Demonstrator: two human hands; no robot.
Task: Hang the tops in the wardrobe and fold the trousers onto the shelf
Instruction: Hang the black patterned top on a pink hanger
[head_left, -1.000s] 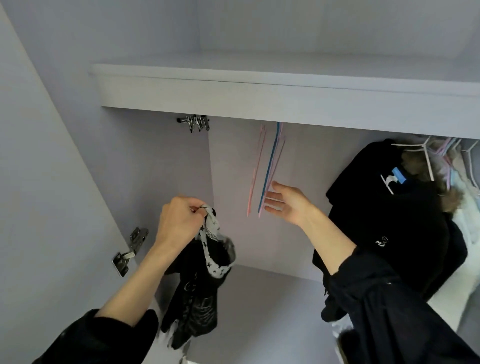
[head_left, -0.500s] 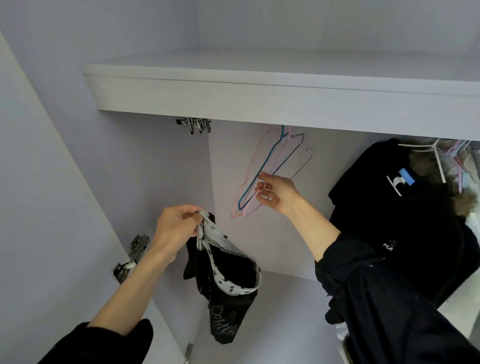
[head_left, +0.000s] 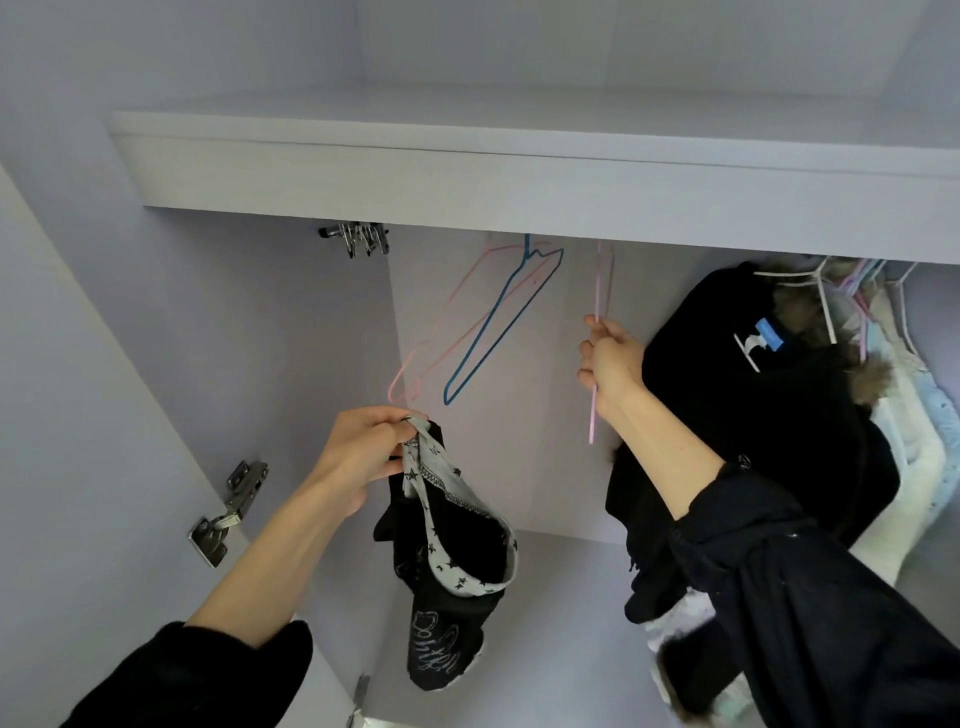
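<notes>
Head view: pink hanger pulled out, black top waiting at lower centre

Head view, looking up into the wardrobe. My right hand is curled tight round a thin pink hanger, right of centre, just beside the hanging black coat. The hanger is seen almost edge-on, so its long axis reads as a near-vertical line running from under the shelf down past my wrist. I can't tell whether its hook is on the rail; the shelf edge hides that.

My left hand pinches the starred neckband of the black top at lower centre; the garment dangles straight down below the fist.

Key relation: the top lies down and to the left of the hanger, well apart. The right hand owns the hanger and the left owns the collar, so I judge the hanger has to come down-left into the neck opening, which gapes toward the right.

Compared with half a second ago: my right hand was at the bunch of hangers in mid-frame; now it has drawn one pink hanger off to the right, leaving the blue hanger and the pale pink hangers swinging at an angle. The top hangs lower and more open.
</notes>
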